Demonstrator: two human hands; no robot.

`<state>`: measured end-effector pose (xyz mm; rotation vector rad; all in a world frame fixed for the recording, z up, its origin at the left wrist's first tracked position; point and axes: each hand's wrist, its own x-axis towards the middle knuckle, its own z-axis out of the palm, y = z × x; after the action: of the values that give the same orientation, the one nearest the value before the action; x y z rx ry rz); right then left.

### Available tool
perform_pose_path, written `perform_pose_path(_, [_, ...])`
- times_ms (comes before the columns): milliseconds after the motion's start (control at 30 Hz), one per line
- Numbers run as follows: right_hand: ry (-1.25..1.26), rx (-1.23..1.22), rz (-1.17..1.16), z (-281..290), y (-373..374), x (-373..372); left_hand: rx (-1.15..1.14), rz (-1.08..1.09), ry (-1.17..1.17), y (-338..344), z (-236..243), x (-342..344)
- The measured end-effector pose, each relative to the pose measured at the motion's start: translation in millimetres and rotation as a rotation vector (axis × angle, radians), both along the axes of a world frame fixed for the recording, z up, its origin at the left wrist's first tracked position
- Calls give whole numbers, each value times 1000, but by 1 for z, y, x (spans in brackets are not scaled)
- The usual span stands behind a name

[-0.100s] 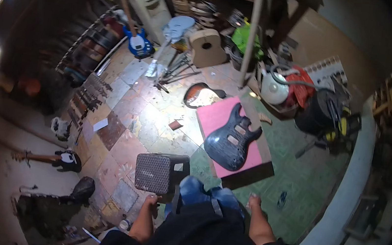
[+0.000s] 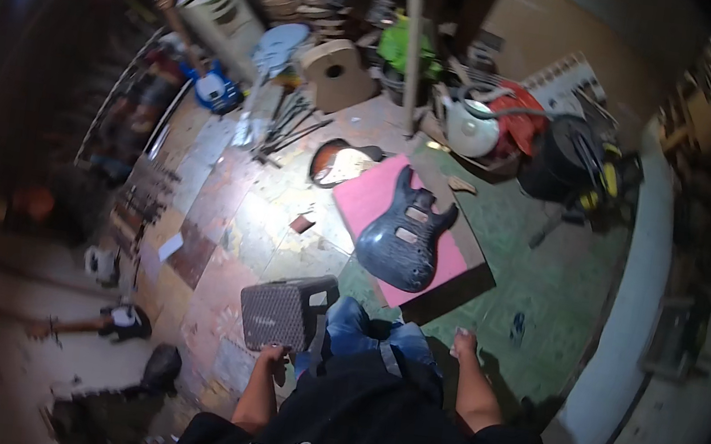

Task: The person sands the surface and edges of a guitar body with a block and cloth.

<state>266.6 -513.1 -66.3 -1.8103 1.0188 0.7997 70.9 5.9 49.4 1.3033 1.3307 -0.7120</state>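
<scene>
My left hand [image 2: 273, 357] hangs low at the near edge of a grey, mesh-fronted speaker box [image 2: 276, 315]. Its fingers look loose and apart; whether they touch the box I cannot tell. My right hand [image 2: 464, 343] is closed, held out to the right of my knees. A small pale spot shows at its fingers, too small to name. Ahead of me lies a dark, streaked electric guitar body [image 2: 407, 238] with cut-out pickup slots. It rests on a pink-topped low block [image 2: 368, 197], out of reach of both hands.
Beyond the block lie a sunburst guitar body [image 2: 327, 163] and a small brown piece [image 2: 301, 224]. A blue guitar [image 2: 214, 89], an unfinished acoustic body [image 2: 336, 76], a post [image 2: 410, 67] and a round white tank [image 2: 472, 131] stand farther back. Another guitar [image 2: 125, 323] lies left.
The view has tilted and shifted, so the room's contents sit higher and farther left. My right hand has risen slightly, its fingers drawn in. The guitar body remains on the pink top.
</scene>
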Motion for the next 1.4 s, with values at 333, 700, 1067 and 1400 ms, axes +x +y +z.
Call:
perform_pose_path(333, [-18, 74, -656, -3, 20, -4, 296, -493, -179, 89, 17, 293])
perform_pose_path(700, [-283, -307, -158, -47, 224, 29, -78, -928, -244, 32, -36, 554])
perform_pose_path(1067, [-473, -519, 351, -84, 249, 123, -267, -964, -168, -14, -177, 482])
perform_pose_path(1400, [-730, -592, 459, -104, 295, 98, -550, -707, -209, 12, -241, 467])
